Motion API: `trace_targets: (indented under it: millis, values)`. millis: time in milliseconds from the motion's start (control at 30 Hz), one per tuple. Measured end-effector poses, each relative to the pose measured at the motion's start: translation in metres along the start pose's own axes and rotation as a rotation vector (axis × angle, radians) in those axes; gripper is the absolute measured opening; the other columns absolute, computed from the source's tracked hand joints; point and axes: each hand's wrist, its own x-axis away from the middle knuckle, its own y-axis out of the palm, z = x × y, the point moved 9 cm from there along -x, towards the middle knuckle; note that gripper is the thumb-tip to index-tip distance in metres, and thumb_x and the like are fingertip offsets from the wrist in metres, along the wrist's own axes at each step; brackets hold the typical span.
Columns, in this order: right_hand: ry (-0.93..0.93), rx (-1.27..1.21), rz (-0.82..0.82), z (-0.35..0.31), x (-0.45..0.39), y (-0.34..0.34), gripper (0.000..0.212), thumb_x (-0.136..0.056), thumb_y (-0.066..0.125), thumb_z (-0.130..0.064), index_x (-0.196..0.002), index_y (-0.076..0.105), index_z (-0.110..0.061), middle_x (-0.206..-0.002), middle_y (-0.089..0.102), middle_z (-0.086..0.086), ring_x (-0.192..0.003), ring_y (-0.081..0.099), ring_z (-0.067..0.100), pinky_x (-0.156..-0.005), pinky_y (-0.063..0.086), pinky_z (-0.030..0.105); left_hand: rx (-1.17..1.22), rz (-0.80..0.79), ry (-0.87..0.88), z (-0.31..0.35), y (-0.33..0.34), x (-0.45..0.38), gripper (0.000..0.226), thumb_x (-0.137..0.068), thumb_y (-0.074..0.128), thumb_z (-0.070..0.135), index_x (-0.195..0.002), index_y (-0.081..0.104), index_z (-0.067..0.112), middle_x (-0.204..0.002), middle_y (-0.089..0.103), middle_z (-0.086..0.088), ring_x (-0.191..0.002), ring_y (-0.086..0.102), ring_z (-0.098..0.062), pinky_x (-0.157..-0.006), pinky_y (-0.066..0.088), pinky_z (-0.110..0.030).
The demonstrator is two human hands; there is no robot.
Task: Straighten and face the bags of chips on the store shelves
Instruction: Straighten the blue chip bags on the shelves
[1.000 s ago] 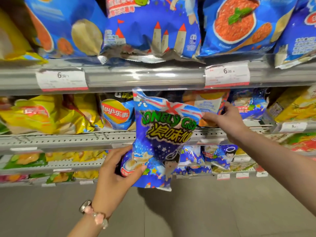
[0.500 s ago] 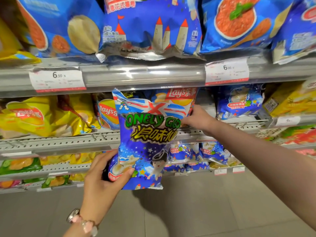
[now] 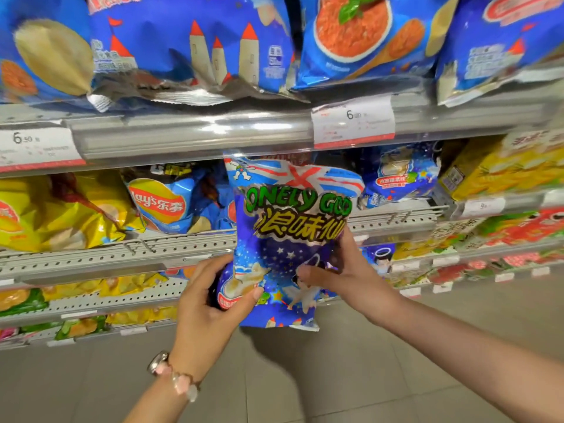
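I hold a blue Lonely God snack bag (image 3: 287, 227) upright in front of the middle shelf (image 3: 122, 254), its printed front facing me. My left hand (image 3: 213, 303) grips its lower left corner, thumb across the front. My right hand (image 3: 338, 276) grips its lower right side, thumb on the front and fingers behind. The bag's top reaches up to the edge of the shelf above. A matching blue bag (image 3: 399, 175) lies on the middle shelf just to the right. A blue Lay's bag (image 3: 171, 203) leans on the shelf to the left.
Yellow chip bags (image 3: 58, 212) fill the middle shelf's left end and yellow packs (image 3: 503, 169) its right end. Big blue bags (image 3: 195, 47) overhang the top shelf, with price tags (image 3: 354, 120) on its rail. Lower shelves hold more snacks. Grey floor tiles lie below.
My right hand came off the shelf bags and took hold of the Lonely God bag's lower right side. The bag shifted right and rose slightly; the left hand kept its grip.
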Motion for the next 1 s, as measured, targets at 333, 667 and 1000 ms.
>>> trace_targets:
  millis: [333, 667, 1000]
  values:
    - [-0.029, -0.062, 0.246, -0.016, 0.002, -0.084, 0.051, -0.065, 0.078, 0.007, -0.101, 0.052, -0.02, -0.096, 0.07, 0.001, -0.081, 0.068, 0.007, -0.077, 0.056, 0.027, -0.044, -0.103, -0.055, 0.023, 0.076, -0.024, 0.046, -0.062, 0.074, 0.054, -0.104, 0.06, 0.045, -0.107, 0.065, 0.008, -0.086, 0.065, -0.025, -0.081, 0.054, -0.05]
    - [-0.178, 0.111, 0.561, -0.059, -0.022, -0.182, 0.05, -0.065, 0.084, -0.007, -0.096, 0.048, -0.02, -0.093, 0.065, 0.001, -0.079, 0.062, 0.009, -0.084, 0.052, 0.03, -0.897, 0.002, 0.259, 0.041, 0.085, -0.081, 0.119, -0.053, 0.093, 0.027, -0.147, 0.022, 0.024, -0.151, 0.013, -0.035, -0.14, 0.01, -0.053, -0.106, 0.021, -0.063]
    - [-0.129, 0.014, 0.486, -0.05, -0.083, -0.156, 0.039, -0.077, 0.076, -0.008, -0.085, 0.041, -0.022, -0.071, 0.052, -0.001, -0.039, 0.046, -0.007, -0.038, 0.034, 0.006, -0.858, -0.1, 0.033, -0.009, 0.093, -0.102, 0.097, -0.072, 0.083, 0.021, -0.15, 0.026, 0.027, -0.157, 0.002, -0.024, -0.146, 0.0, -0.041, -0.111, 0.024, -0.055]
